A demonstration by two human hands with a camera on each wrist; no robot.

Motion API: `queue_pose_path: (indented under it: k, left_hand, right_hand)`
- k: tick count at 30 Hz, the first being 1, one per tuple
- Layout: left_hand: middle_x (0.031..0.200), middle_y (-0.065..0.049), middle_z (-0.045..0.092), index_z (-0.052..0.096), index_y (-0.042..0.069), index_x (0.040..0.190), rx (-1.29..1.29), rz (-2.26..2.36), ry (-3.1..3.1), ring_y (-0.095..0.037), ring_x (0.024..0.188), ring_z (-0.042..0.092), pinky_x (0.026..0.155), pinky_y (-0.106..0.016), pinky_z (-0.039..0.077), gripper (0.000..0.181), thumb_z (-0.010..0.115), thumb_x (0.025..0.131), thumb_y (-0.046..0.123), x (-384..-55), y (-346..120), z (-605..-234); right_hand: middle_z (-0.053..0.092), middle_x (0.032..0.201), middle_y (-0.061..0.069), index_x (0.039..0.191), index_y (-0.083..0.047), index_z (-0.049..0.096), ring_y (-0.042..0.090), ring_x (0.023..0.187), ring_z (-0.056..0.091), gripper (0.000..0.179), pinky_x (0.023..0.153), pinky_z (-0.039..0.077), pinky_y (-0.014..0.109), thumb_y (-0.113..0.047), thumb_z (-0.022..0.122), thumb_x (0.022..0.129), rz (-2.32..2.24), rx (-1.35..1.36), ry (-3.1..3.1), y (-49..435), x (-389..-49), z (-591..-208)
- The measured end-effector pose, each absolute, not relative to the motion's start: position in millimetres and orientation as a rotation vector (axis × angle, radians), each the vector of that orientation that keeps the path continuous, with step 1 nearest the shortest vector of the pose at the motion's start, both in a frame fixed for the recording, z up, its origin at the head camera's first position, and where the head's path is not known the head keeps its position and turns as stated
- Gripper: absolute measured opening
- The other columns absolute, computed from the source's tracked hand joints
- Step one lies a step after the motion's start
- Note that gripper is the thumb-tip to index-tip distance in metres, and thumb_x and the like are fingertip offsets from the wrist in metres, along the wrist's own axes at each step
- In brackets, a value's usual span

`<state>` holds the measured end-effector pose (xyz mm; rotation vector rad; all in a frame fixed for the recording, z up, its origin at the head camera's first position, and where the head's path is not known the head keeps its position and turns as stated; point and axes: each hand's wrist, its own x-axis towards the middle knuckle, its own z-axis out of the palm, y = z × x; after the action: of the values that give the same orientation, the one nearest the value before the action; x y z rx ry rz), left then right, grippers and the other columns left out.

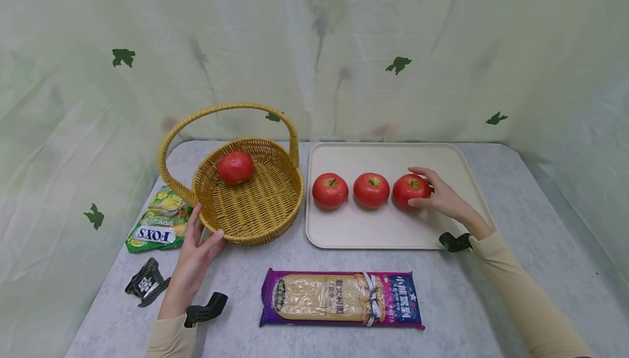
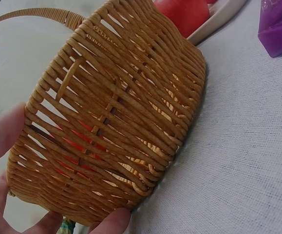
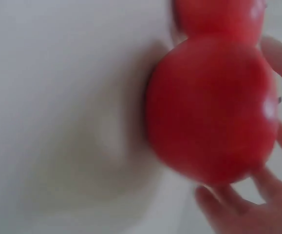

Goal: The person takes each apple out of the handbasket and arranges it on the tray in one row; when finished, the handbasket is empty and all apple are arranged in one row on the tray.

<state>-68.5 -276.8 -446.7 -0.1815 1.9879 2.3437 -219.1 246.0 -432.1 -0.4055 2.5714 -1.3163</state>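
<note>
A yellow wicker basket (image 1: 255, 205) with a tall handle stands at the left, one red apple (image 1: 236, 167) inside it. My left hand (image 1: 194, 257) holds the basket's near left side, its thumb at the rim and its fingers spread along the woven wall (image 2: 106, 107). On a cream tray (image 1: 383, 232) to the right, three red apples lie in a row: a left one (image 1: 330, 191), a middle one (image 1: 371, 190) and a right one (image 1: 409, 191). My right hand (image 1: 439, 197) grips the right apple, with thumb and fingers curled about its sides, still low over the tray.
A purple pack of pasta (image 1: 339, 299) lies at the front of the table. Left of the basket are a green Fox's bag (image 1: 159, 221) and a small black wrapper (image 1: 147, 282). A leaf-patterned curtain (image 1: 344, 47) hangs behind the table.
</note>
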Motion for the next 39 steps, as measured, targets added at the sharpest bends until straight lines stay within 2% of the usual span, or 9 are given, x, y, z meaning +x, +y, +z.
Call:
queue_pose_path:
  k: [3,6,12,17,21,25,32,37,39]
  left_hand:
    - [0.159,-0.007,-0.013,-0.001,0.038,0.153,-0.189,2.344,1.987,-0.035,0.139,0.02,0.106,-0.038,0.035,0.079,0.049,0.1,0.009,-68.3,-277.0,-446.4]
    - [0.159,-0.006,-0.012,0.0,0.039,0.153,-0.193,2.342,1.985,-0.038,0.139,0.017,0.107,-0.041,0.032,0.079,0.05,0.1,0.009,-68.4,-277.2,-446.0]
    - [0.159,-0.006,-0.012,0.0,0.04,0.153,-0.196,2.341,1.983,-0.038,0.14,0.016,0.106,-0.037,0.036,0.079,0.051,0.1,0.011,-67.8,-277.7,-445.7]
    - [0.158,-0.007,-0.013,0.0,0.04,0.153,-0.192,2.346,1.981,-0.039,0.14,0.014,0.104,-0.034,0.038,0.079,0.052,0.1,0.011,-68.2,-277.4,-446.5]
    - [0.158,-0.007,-0.013,0.0,0.04,0.153,-0.204,2.348,1.976,-0.038,0.14,0.015,0.107,-0.041,0.032,0.079,0.052,0.1,0.011,-69.4,-276.6,-446.9]
    - [0.158,-0.005,-0.013,0.0,0.04,0.152,-0.232,2.355,1.965,-0.036,0.141,0.014,0.109,-0.049,0.025,0.08,0.052,0.1,0.01,-70.8,-275.3,-446.3]
    - [0.158,-0.005,-0.013,-0.001,0.039,0.153,-0.238,2.374,1.957,-0.036,0.141,0.014,0.109,-0.053,0.022,0.08,0.051,0.1,0.008,-70.8,-274.7,-445.5]
    - [0.158,-0.005,-0.014,-0.001,0.039,0.153,-0.247,2.372,1.952,-0.035,0.141,0.013,0.11,-0.053,0.022,0.08,0.051,0.099,0.008,-70.1,-275.2,-445.7]
    - [0.158,-0.005,-0.014,-0.001,0.04,0.152,-0.248,2.371,1.953,-0.035,0.142,0.012,0.11,-0.053,0.022,0.08,0.051,0.099,0.009,-69.7,-275.5,-445.7]
  right_hand:
    - [0.031,0.145,0.019,0.145,-0.009,0.034,0.042,0.13,0.029,0.073,0.104,0.029,0.062,-0.016,0.073,0.084,-1.378,-0.481,2.607,239.9,-219.9,-424.7]
    - [0.037,0.143,0.019,0.143,-0.005,0.038,0.04,0.129,0.033,0.065,0.107,0.026,0.059,-0.011,0.07,0.087,-1.483,-0.556,2.613,227.1,-218.9,-413.1]
    - [0.045,0.136,0.02,0.137,0.001,0.043,0.039,0.121,0.045,0.052,0.101,0.037,0.056,0.0,0.063,0.089,-1.626,-0.734,2.498,180.6,-216.1,-388.5]
    - [0.049,0.134,0.007,0.136,-0.008,0.048,0.03,0.115,0.053,0.048,0.096,0.046,0.046,-0.008,0.065,0.091,-1.611,-0.879,2.352,133.2,-215.5,-376.6]
    - [0.05,0.135,0.005,0.135,-0.009,0.05,0.027,0.11,0.057,0.048,0.091,0.05,0.04,-0.011,0.067,0.09,-1.56,-1.009,2.29,93.1,-220.2,-375.0]
    - [0.049,0.136,0.011,0.135,-0.005,0.048,0.024,0.104,0.06,0.048,0.089,0.051,0.036,-0.008,0.066,0.091,-1.529,-1.127,2.202,53.3,-226.5,-375.4]
    - [0.049,0.135,0.01,0.138,-0.003,0.045,0.022,0.095,0.063,0.05,0.084,0.051,0.03,-0.01,0.064,0.092,-1.486,-1.166,2.111,-10.1,-237.4,-370.8]
    - [0.047,0.137,0.011,0.139,-0.007,0.044,0.019,0.11,0.055,0.051,0.084,0.05,0.026,-0.013,0.064,0.093,-1.442,-1.123,2.132,-46.6,-246.8,-367.4]
    - [0.045,0.139,0.012,0.141,-0.008,0.042,0.018,0.119,0.049,0.053,0.089,0.047,0.026,-0.015,0.064,0.093,-1.404,-1.112,2.159,-58.8,-250.6,-366.0]
